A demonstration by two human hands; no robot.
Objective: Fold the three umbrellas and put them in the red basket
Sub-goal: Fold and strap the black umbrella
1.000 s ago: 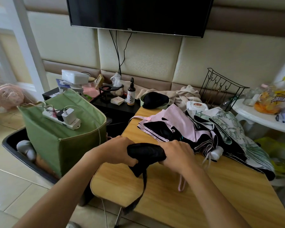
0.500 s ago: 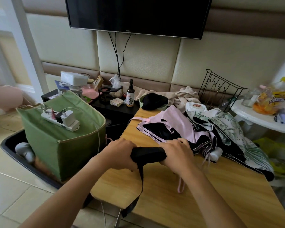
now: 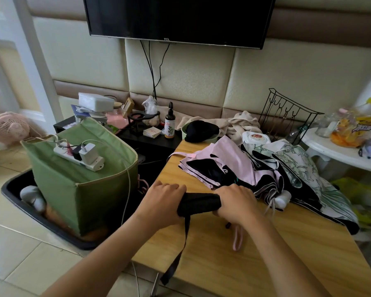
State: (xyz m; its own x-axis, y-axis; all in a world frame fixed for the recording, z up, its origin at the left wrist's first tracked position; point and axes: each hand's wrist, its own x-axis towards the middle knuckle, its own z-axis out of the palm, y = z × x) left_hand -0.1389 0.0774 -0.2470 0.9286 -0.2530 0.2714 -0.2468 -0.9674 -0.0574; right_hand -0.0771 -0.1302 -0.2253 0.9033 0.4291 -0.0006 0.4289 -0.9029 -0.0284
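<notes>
Hands, left (image 3: 161, 202) and right (image 3: 236, 203), gripping one black umbrella (image 3: 198, 204), two unfolded behind.

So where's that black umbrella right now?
In the head view, the black umbrella sits low and central over the wooden table, gripped between the left hand and right hand, just before the pink umbrella.

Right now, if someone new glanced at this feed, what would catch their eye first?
First, the two hands at the near edge of the wooden table: the left hand and right hand grip the ends of a rolled black umbrella, its strap dangling over the edge. Behind them lie a pink umbrella and a leaf-print umbrella, both unfolded. To the left stands a green box with a power strip on top.
</notes>
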